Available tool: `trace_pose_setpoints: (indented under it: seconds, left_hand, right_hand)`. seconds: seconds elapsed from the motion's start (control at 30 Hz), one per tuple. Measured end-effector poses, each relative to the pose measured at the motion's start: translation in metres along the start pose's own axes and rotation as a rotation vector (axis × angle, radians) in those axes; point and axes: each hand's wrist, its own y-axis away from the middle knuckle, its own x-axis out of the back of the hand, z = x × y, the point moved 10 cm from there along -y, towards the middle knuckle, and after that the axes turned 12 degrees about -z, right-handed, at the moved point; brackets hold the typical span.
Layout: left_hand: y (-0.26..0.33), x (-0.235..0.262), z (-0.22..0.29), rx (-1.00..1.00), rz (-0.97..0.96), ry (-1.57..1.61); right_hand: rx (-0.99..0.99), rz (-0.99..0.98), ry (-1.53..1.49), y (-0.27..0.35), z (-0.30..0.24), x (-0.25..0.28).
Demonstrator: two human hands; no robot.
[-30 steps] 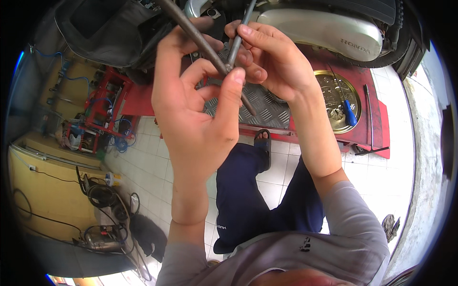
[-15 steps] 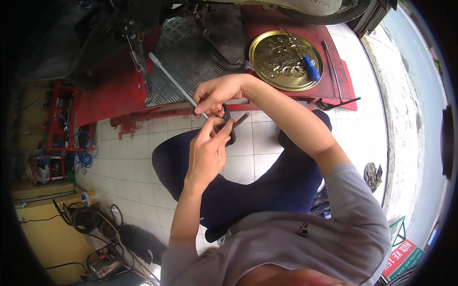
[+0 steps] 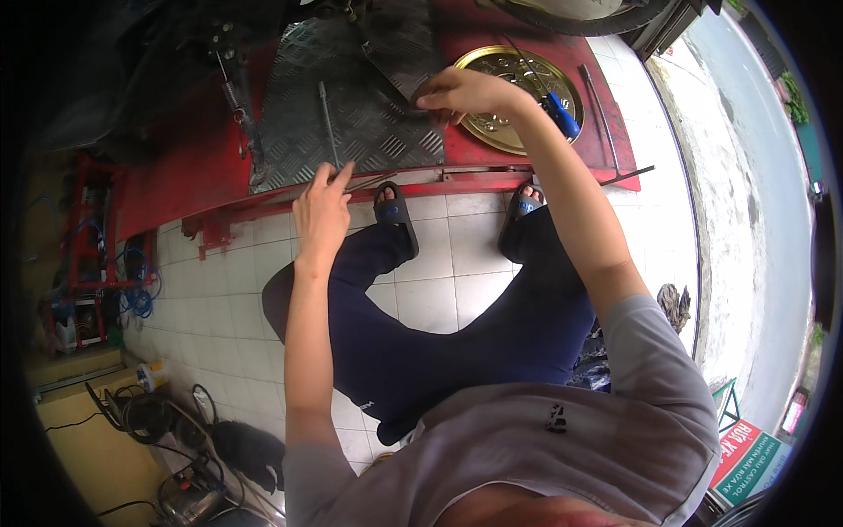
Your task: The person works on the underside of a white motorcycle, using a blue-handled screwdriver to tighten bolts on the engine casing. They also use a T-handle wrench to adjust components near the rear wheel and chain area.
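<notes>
My left hand [image 3: 321,217] is closed round the handle end of a T-handle socket wrench [image 3: 327,127], whose silver shaft points away from me over the checker-plate part of a red work platform [image 3: 189,189]. Part of the crossbar shows to the right of my fingers. Farther right, my right hand [image 3: 470,93] hovers by the left rim of a round gold tray [image 3: 498,140]. Its fingers are loosely bent and apart, with nothing visible in them. On the tray lies a screwdriver [image 3: 560,116] with a blue handle.
Part of a motorcycle, with its tyre [image 3: 588,28], stands on the platform. A second T-handle wrench [image 3: 602,123] lies right of the tray. Red shelving [image 3: 92,228] and blue hose [image 3: 136,294] are at the left, cables [image 3: 154,413] lower left. My sandalled feet are on the tiles.
My hands have separated. The right has let go of the wrench and moved away to the tray; the left has shifted left and forward with the wrench, now pointing more straight ahead.
</notes>
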Motion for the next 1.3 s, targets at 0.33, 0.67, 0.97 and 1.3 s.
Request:
trace_pose_setpoints:
  seconds: [0.33, 0.67, 0.97, 1.3]
  left_hand:
    - [-0.103, 0.03, 0.103, -0.429, 0.144, 0.232]
    - [-0.192, -0.056, 0.172, -0.397, -0.217, 0.187]
    - [-0.211, -0.084, 0.199, -0.464, -0.174, 0.14]
    - [-0.247, -0.038, 0.086, -0.111, 0.131, 0.794]
  right_hand:
    - [-0.476, 0.602, 0.189, 0.16, 0.121, 0.173]
    - [-0.457, 0.738, 0.55, 0.18, 0.15, 0.131]
    - [-0.638, 0.773, 0.613, 0.165, 0.132, 0.126]
    - [-0.197, 0.83, 0.072, 0.195, 0.125, 0.145]
